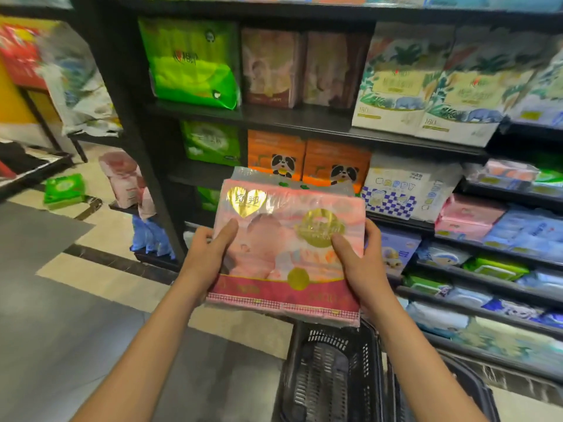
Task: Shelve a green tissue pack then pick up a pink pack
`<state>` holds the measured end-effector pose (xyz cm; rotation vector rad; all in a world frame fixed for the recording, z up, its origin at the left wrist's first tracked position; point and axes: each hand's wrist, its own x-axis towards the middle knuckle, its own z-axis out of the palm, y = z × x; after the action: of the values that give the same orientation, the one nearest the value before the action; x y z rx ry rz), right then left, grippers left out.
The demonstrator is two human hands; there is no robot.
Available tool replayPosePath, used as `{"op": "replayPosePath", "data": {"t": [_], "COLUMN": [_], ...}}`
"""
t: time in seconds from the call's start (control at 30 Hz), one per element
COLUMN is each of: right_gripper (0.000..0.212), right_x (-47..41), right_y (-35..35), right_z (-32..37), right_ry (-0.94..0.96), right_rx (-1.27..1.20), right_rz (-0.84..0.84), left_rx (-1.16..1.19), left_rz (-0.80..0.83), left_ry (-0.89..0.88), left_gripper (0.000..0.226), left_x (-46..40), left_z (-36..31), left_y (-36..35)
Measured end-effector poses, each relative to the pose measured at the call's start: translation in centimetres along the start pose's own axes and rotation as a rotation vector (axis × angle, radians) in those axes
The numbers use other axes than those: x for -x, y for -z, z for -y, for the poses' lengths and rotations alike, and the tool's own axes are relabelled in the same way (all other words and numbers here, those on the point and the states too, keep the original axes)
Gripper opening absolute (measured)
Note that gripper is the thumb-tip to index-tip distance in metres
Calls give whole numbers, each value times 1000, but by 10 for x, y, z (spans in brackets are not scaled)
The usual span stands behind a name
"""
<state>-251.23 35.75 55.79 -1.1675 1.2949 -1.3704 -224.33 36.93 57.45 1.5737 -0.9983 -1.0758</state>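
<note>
A pink tissue pack [286,245] with gold heart and round labels is held flat in front of me, above a black plastic basket [329,376]. My left hand [210,254] grips its left edge, thumb on top. My right hand [359,260] grips its right side, thumb laid across the front. The fingers of both hands are hidden under the pack.
Dark store shelves [304,120] stand ahead, filled with tissue packs: a green pack [192,62], orange panda packs [307,159], white leaf-print packs [426,86], blue and pink ones at right. A green pack [64,190] lies on the tiled floor at left.
</note>
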Motion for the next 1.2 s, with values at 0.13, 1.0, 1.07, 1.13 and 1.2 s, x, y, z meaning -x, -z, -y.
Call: {"op": "replayPosePath", "data": {"t": [0.13, 1.0, 1.07, 1.13, 1.2], "right_gripper": [58, 57, 56, 53, 50], "right_x": [-39, -381, -403, -422, -436], "right_y": [-27, -129, -132, -133, -131], "right_z": [5, 31, 39, 50, 62], "right_ry": [24, 88, 92, 91, 91], "right_rx": [17, 28, 18, 31, 33], "right_rz": [-42, -231, -262, -264, -252], "left_rx": [24, 215, 246, 274, 320], "left_rz": [42, 281, 315, 329, 326], "left_ry": [-37, -80, -91, -93, -71], "left_gripper": [49, 63, 61, 59, 56], "left_x": [-49, -429, -453, -475, -489], "left_z": [-17, -135, -148, -160, -168], "left_y": [7, -47, -55, -62, -69]}}
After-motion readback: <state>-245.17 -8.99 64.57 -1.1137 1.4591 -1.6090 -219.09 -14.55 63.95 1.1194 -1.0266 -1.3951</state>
